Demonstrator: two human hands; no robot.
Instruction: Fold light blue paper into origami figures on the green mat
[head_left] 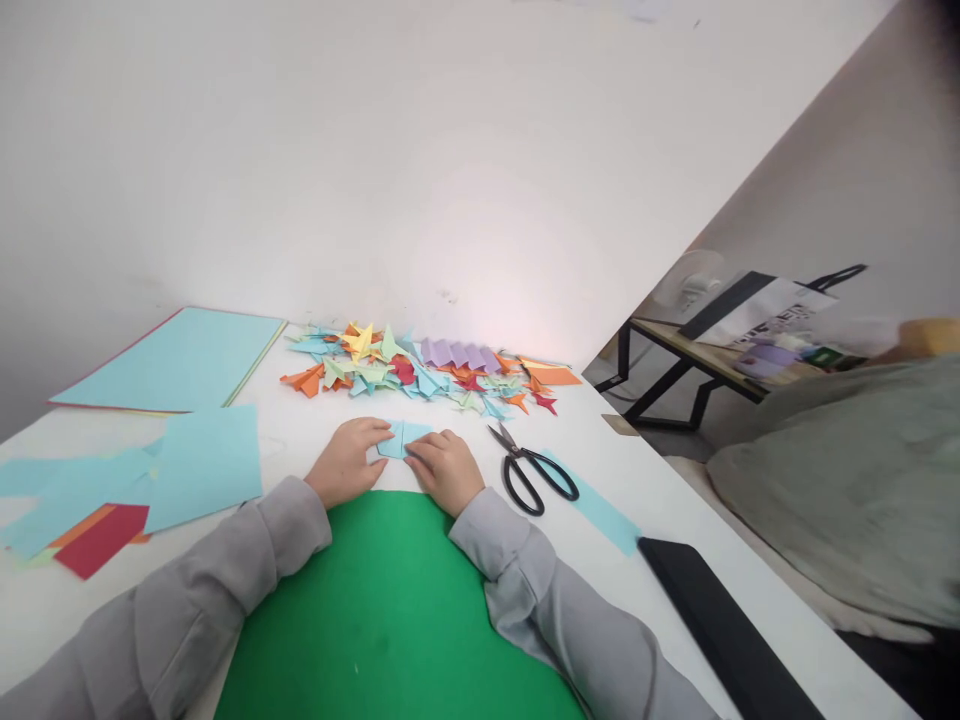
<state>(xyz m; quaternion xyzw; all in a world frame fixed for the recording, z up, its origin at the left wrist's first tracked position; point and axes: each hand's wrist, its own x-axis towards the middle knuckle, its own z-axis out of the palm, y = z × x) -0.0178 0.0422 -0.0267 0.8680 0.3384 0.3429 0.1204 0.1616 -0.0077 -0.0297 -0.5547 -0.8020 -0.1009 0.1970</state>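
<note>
Between my hands, a small piece of light-blue folded paper (402,438) lies on the white table, with a crease or seam down its middle. My left hand (349,458) pinches its left edge, thumb and fingers curled in. On the other side my right hand (448,467) grips the right part, its fingertips pressed near the lower middle. Just right of that hand, black-handled scissors (529,475) rest with their blades parted a little. A light-blue paper strip (604,512) runs partly beneath the scissors' handle.
Along the wall spreads a heap of colourful folded paper shapes (367,370), with pleated purple paper (459,355) on it. Blue sheets (176,360) and loose paper pieces (105,540) cover the left side. Green material (397,610) fills the near middle; a black flat object (720,620) lies right.
</note>
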